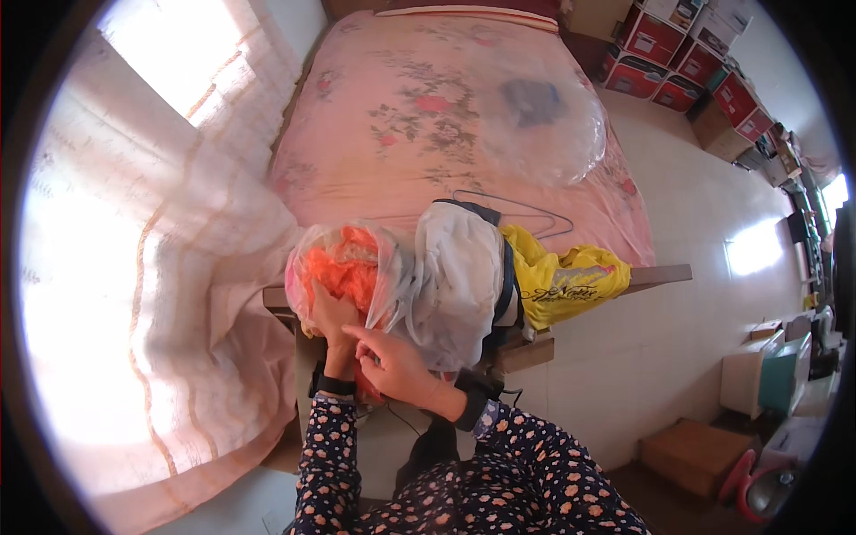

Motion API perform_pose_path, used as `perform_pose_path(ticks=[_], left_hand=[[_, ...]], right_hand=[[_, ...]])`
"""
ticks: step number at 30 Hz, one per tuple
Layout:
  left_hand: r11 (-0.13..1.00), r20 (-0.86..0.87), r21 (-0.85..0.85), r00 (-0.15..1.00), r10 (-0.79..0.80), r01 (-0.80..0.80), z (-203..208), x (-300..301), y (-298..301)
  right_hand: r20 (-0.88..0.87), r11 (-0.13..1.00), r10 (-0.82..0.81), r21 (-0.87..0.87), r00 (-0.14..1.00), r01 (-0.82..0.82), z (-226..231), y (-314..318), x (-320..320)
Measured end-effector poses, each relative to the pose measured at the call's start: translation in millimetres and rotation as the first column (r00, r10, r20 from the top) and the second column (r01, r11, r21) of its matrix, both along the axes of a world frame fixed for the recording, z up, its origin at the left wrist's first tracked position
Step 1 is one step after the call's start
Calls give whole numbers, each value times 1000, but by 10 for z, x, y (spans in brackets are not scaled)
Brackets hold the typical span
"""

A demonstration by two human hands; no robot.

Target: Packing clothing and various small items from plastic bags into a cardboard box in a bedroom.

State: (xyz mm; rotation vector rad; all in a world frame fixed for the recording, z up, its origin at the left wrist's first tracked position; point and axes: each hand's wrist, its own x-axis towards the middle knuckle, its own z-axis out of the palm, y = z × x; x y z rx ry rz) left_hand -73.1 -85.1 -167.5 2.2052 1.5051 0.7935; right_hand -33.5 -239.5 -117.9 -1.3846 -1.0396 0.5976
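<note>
My left hand [332, 317] reaches into a clear plastic bag [390, 259] stuffed with crumpled orange-red plastic bags [349, 267]. Its fingers press against the orange plastic and their tips are partly hidden. Just right of it, my right hand [398, 364] is closed, the fingers curled and the index finger pointing toward the left wrist. What it grips, if anything, is hidden. Orange plastic also hangs down below the two hands. Touching the clear bag on its right is a bulging white plastic bag [456, 267]. All of this rests at the near end of the bed.
A yellow plastic bag [575, 281] hangs over the wooden bed rail [662, 276]. Behind it lies a wire hanger [544, 218] on the pink floral bedspread [357, 178]. Farther back is a clear plastic sheet [571, 143]. A white curtain [192, 312] falls at left; red boxes [654, 37] stand far right.
</note>
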Motion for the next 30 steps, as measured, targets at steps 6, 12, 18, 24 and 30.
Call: perform_pose_path(ticks=[6, 12, 18, 24, 30], left_hand=[[999, 107, 29, 994, 13, -17, 380, -30, 32], [979, 626, -171, 780, 19, 113, 718, -325, 116], [925, 755, -277, 654, 43, 258, 1043, -534, -354], [887, 862, -131, 492, -119, 443, 853, -795, -641], [875, 599, -97, 730, -330, 475, 499, -883, -873]], right_hand=[[71, 997, 1, 81, 997, -7, 207, 118, -43], [246, 982, 17, 178, 969, -62, 531, 162, -97], [367, 973, -48, 229, 929, -40, 716, 110, -98], [436, 987, -58, 157, 898, -13, 737, 56, -25], [519, 986, -127, 155, 845, 53, 689, -28, -9]])
